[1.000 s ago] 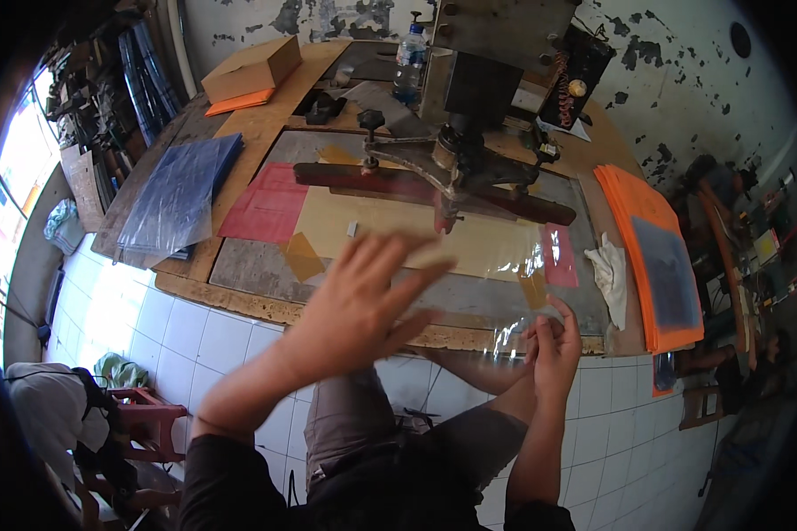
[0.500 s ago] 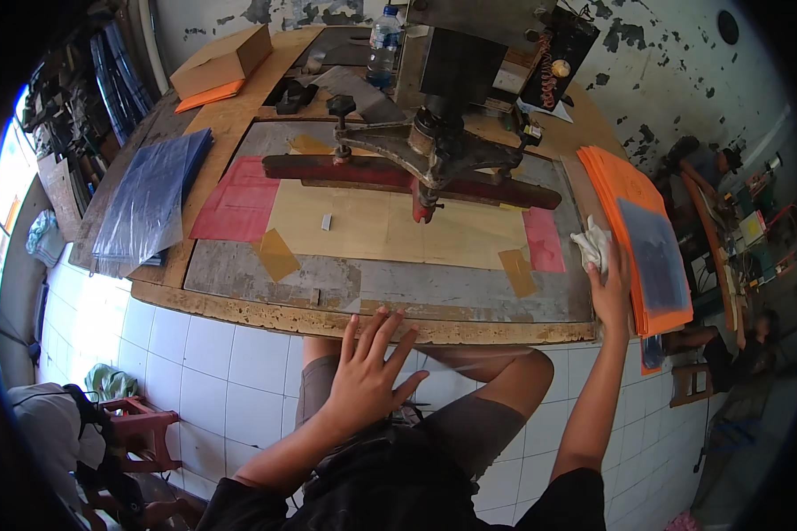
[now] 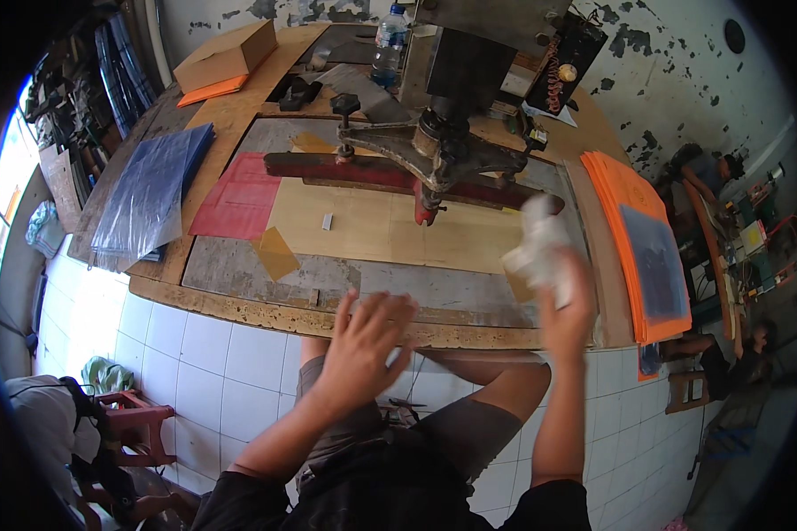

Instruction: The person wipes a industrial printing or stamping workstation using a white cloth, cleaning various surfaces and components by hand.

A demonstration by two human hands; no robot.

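Note:
My right hand [image 3: 568,305] is closed on a crumpled white cloth [image 3: 540,243], both blurred by motion, above the right end of the press bed. My left hand [image 3: 367,350] is at the bed's front edge, fingers spread and a little blurred, holding nothing. A pale yellow sheet [image 3: 372,230] lies on the grey metal plate [image 3: 230,265], with a red patch [image 3: 236,199] at its left end and brown tape pieces [image 3: 274,254] at its front corners. A small whitish piece [image 3: 328,221] rests on the sheet. Over its back edge hangs the press's red bar [image 3: 381,177].
Orange sheets [image 3: 620,221] with a dark clear-covered piece on top are stacked at the right. Clear blue plastic sheets [image 3: 150,199] lie at the left. A cardboard box [image 3: 226,57] and a water bottle [image 3: 390,44] stand behind. Another person [image 3: 708,173] sits far right.
My right hand has swung left with the cloth, from beside the orange stack to over the bed's right end. My left hand has shifted slightly; its fingers are now blurred.

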